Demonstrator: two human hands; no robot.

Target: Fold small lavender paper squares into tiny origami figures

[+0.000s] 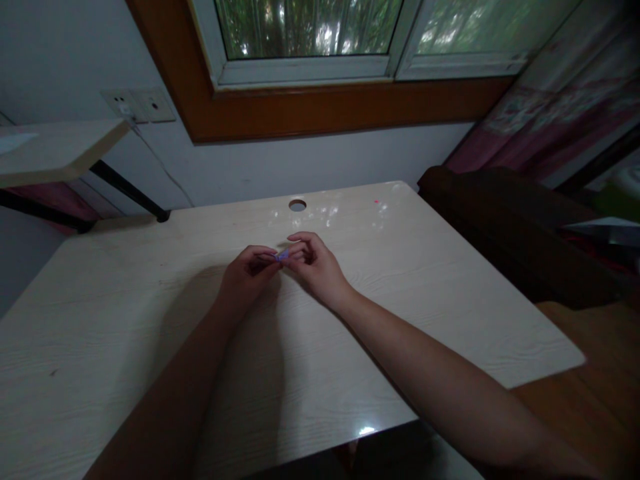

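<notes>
Desk [450, 320] with a pale wood-grain top runs across most of the view, its surface glossy enough to throw back patches of light. That sheen suggests low grip, so anything small dropped on it could skid rather than stay put. Beyond it, the window [310, 40] is bright while the room is dim; the hands cast shadow toward the near edge, and poor light could lead to a misjudged grip.

Both hands meet just above the desktop, around its middle. The left hand [247, 277] pinches between thumb and fingers, tips brought together on the near side of a small object. The right hand [320, 267] pinches the same object from the other side, its index finger raised away from the rest. With so little to hold, an uneven pull from either side could make it spring loose, or squeezing too hard could bend it, if it is soft.

A round hole [298, 206] lies beyond the hands, near the far edge; a slip in that direction might lose the piece there. The object itself, a purple piece [283, 255], sits between the two sets of fingertips, mostly covered, so its shape and material cannot be told.

No brand, label or writing is legible; any marking on the piece is too small to read.
</notes>
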